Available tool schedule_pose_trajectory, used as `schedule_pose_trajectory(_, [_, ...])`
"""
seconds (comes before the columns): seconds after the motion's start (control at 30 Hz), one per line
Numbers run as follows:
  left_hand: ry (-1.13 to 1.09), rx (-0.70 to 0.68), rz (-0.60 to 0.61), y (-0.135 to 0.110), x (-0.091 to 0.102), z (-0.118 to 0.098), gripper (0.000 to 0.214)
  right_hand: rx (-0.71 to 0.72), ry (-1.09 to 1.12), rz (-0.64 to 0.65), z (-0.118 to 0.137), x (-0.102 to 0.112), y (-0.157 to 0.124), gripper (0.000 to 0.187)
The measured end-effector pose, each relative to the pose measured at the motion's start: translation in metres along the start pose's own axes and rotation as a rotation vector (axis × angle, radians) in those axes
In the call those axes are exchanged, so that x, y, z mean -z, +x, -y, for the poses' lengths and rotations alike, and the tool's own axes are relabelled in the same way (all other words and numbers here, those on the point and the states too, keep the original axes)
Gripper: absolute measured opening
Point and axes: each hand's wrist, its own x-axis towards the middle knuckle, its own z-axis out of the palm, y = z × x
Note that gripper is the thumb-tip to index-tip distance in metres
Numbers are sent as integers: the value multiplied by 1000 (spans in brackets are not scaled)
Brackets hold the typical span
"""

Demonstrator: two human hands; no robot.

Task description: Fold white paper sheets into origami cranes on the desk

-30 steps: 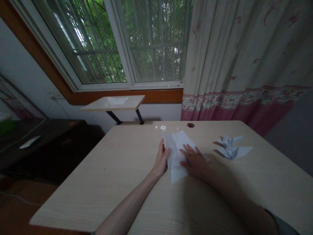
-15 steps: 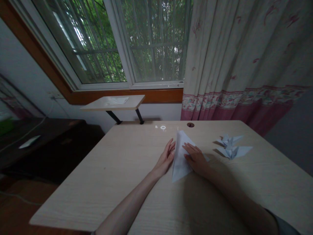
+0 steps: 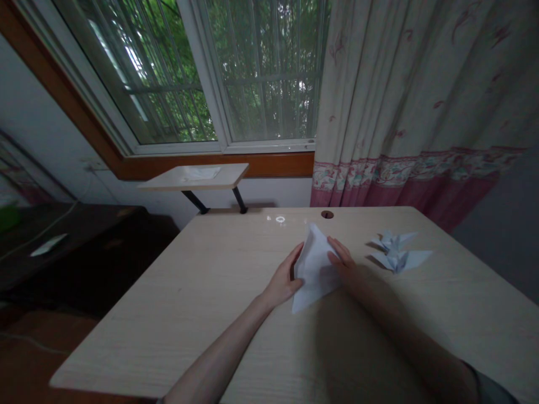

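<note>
A white sheet of paper (image 3: 314,269), folded into a pointed shape, lies on the light wooden desk (image 3: 210,314) near its middle. My left hand (image 3: 283,280) grips the paper's left edge, thumb on top and fingers under it. My right hand (image 3: 343,264) rests on the paper's right side; its fingertips are partly hidden behind the fold, so I cannot see how they hold it. Two folded paper cranes (image 3: 398,252) sit on the desk to the right of my hands.
A round cable hole (image 3: 327,214) is at the desk's far edge. A small raised shelf (image 3: 193,177) with paper on it stands behind the desk under the window. A patterned curtain (image 3: 421,101) hangs at the right. A dark cabinet (image 3: 76,241) stands at the left.
The paper's left flap has been folded over to the right, so the sheet is narrower. My left hand moved right onto its edge; my right hand slid off the top to its right side.
</note>
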Motion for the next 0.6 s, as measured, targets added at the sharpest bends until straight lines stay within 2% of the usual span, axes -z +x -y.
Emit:
schedule_pose_trajectory(0.2, [200, 58, 36, -3, 4, 2, 104, -10, 28, -61, -3, -8, 2, 58])
schedule_pose_trajectory(0.37, [361, -21, 80, -6, 10, 7, 113, 8, 1, -57, -4, -8, 2, 61])
schedule_pose_trajectory(0.47, [397, -73, 119, -6, 10, 4, 107, 30, -74, -34, -3, -4, 0, 58])
schedule_pose_trajectory(0.6, [473, -94, 198, -6, 5, -7, 87, 85, -181, -49, 0, 2, -1, 55])
